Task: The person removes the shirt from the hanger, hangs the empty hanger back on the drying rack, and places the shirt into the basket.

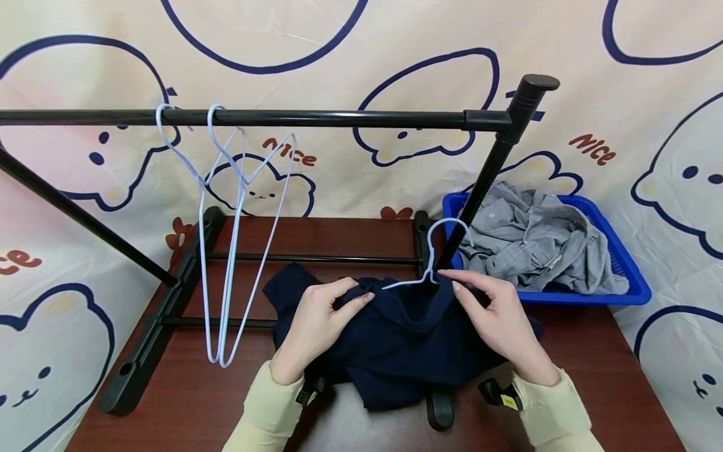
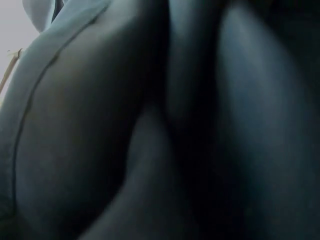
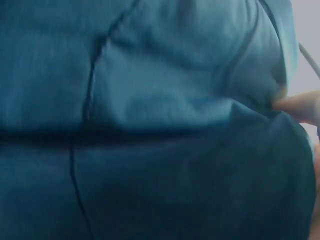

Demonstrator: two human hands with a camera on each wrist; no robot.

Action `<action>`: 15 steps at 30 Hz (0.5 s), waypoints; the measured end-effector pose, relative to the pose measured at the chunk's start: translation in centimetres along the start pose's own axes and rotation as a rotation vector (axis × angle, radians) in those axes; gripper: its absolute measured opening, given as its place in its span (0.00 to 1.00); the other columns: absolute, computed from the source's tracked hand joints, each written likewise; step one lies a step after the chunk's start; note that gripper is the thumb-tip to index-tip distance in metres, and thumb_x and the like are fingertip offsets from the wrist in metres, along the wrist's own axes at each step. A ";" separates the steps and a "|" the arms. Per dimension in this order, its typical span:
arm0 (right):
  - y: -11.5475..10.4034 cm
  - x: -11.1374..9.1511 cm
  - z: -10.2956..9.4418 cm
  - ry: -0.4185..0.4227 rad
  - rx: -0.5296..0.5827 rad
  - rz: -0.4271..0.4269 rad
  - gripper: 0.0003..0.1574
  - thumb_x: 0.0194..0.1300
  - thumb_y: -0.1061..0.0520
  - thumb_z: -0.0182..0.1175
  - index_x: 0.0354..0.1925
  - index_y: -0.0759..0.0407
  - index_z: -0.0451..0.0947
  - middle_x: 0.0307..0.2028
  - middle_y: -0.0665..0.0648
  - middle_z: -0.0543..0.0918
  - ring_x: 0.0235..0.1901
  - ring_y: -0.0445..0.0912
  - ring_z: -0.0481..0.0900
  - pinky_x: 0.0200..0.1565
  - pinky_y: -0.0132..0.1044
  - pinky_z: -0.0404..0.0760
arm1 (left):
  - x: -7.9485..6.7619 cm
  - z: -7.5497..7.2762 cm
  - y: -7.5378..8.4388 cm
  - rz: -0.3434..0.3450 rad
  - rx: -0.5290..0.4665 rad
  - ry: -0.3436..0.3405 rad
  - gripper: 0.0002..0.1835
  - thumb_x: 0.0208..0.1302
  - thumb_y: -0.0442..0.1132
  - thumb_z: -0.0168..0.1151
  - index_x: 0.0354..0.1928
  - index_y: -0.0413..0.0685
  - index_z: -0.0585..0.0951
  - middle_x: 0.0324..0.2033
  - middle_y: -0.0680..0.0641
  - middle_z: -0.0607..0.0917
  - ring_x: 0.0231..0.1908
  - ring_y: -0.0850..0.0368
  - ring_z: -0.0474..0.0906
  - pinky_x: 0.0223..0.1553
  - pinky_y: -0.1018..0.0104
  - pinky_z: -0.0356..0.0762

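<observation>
A navy T-shirt (image 1: 401, 351) is bunched over the table, with a pale blue hanger (image 1: 431, 250) in its neckline. The hanger's hook and part of one shoulder show; the rest is hidden inside the cloth. My left hand (image 1: 316, 317) pinches the left side of the neckline between thumb and fingers. On the other side, my right hand (image 1: 499, 317) pinches the neckline close beside the hanger's neck. Dark, blurred shirt cloth (image 2: 75, 100) fills most of the left wrist view. In the right wrist view, fingertips (image 3: 297, 106) grip the edge of the seamed fabric (image 3: 165, 90).
Two pale blue hangers (image 1: 228, 282) hang from the black rack's top bar (image 1: 339, 118) at left. A blue basket (image 1: 635, 282) holding grey clothing (image 1: 536, 242) stands at back right, behind a slanted rack post (image 1: 486, 172). Brown tabletop (image 1: 599, 364) lies underneath.
</observation>
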State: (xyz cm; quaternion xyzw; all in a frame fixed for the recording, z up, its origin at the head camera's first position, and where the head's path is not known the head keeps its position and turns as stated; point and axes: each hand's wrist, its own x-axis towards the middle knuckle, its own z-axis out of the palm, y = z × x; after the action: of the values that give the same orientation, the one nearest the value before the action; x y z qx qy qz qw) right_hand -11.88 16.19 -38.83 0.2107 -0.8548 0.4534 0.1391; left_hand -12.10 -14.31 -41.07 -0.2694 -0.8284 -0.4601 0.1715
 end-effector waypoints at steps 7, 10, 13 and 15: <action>-0.8 0.1 0.7 0.023 0.111 -0.018 0.20 0.74 0.69 0.53 0.56 0.59 0.84 0.52 0.53 0.86 0.49 0.40 0.81 0.51 0.27 0.73 | 0.1 0.8 0.4 0.005 -0.015 -0.045 0.06 0.73 0.50 0.63 0.38 0.62 0.84 0.26 0.64 0.78 0.23 0.68 0.71 0.26 0.71 0.71; -1.0 0.1 1.0 0.029 0.123 -0.015 0.17 0.71 0.68 0.60 0.55 0.58 0.85 0.48 0.52 0.87 0.43 0.40 0.80 0.46 0.28 0.74 | 0.0 0.9 0.4 0.004 -0.012 -0.047 0.05 0.73 0.50 0.63 0.39 0.62 0.84 0.27 0.65 0.79 0.23 0.69 0.71 0.27 0.71 0.71; -1.1 0.0 1.2 0.048 0.099 0.022 0.15 0.66 0.64 0.69 0.51 0.55 0.87 0.41 0.48 0.87 0.36 0.41 0.78 0.40 0.29 0.74 | 0.0 0.8 0.4 0.005 -0.014 -0.050 0.05 0.72 0.50 0.65 0.39 0.62 0.85 0.29 0.65 0.81 0.24 0.70 0.73 0.28 0.71 0.73; -1.1 0.0 1.3 0.059 0.093 0.048 0.13 0.64 0.62 0.71 0.47 0.52 0.88 0.37 0.47 0.86 0.35 0.42 0.78 0.39 0.29 0.75 | 0.0 0.7 0.3 0.006 -0.014 -0.052 0.04 0.71 0.50 0.66 0.40 0.62 0.86 0.31 0.66 0.83 0.26 0.70 0.75 0.29 0.71 0.75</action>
State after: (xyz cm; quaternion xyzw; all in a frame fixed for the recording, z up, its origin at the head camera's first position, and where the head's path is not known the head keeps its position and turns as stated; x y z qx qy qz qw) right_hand -11.41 14.58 -38.79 0.1830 -0.8331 0.5017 0.1437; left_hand -11.93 -13.55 -41.25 -0.2849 -0.8285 -0.4584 0.1495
